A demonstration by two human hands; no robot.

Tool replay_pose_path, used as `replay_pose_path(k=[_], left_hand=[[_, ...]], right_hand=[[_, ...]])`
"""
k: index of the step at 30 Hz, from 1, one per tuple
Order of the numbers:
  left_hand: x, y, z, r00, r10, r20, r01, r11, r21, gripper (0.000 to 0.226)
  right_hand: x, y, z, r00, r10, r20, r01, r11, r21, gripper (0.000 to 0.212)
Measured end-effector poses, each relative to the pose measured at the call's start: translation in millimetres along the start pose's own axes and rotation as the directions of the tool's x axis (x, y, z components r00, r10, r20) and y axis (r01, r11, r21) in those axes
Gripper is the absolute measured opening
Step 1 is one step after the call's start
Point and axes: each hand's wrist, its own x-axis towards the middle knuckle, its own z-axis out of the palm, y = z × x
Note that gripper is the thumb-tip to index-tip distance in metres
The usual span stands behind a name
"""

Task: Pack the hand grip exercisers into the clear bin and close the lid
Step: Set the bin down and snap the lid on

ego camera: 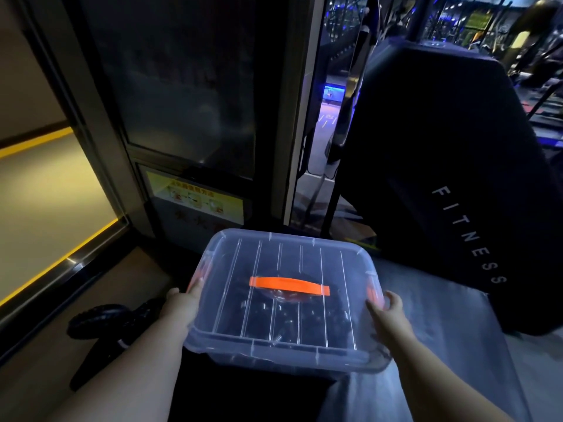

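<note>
L hand (180,303), R hand (389,306) grip clear bin (274,348); pad (441,141) reads "FITNESS".

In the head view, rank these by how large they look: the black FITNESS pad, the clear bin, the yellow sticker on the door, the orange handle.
1. black FITNESS pad
2. clear bin
3. yellow sticker
4. orange handle
The bin is nearest the camera, so true sizes stay unsure.

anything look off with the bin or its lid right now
Nothing stands out. The lid sits level on the clear bin, and the left hand and right hand grip its ends. Only a dark object lies on the floor left of it, too dim to identify.
</note>
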Motion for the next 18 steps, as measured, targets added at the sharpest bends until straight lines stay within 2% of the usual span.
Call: replay_pose_path(k=[2,5,8,10,18], left_hand=[[3.2,-1.8,-0.1,0.999,-0.011,0.042,0.012,1.0,-0.01,0.076],[2.1,-6.0,2.0,0.999,0.039,0.001,-0.039,0.998,-0.047,0.061],[-4.3,-7.9,2.7,0.98,0.16,-0.115,-0.161,0.987,0.001,0.04],[-9.2,-7.2,1.6,0.961,0.229,-0.158,-0.217,0.972,0.088,0.039],[-14.3,-8.2,2.7,0.958,0.243,-0.15,-0.232,0.969,0.089,0.032]], right_hand=[[1.3,1.0,0.7,1.0,-0.001,-0.01,0.001,1.0,0.0,0.068],[3.1,2.8,2.2,0.998,-0.037,-0.058,0.032,0.996,-0.083,0.071],[2.2,1.5,1.3,0.996,-0.048,-0.074,0.035,0.985,-0.171,0.06],[2.4,1.5,0.0,0.996,-0.065,-0.061,0.051,0.975,-0.216,0.043],[3.7,3.1,0.8,0.993,-0.088,-0.073,0.068,0.968,-0.242,0.039]])
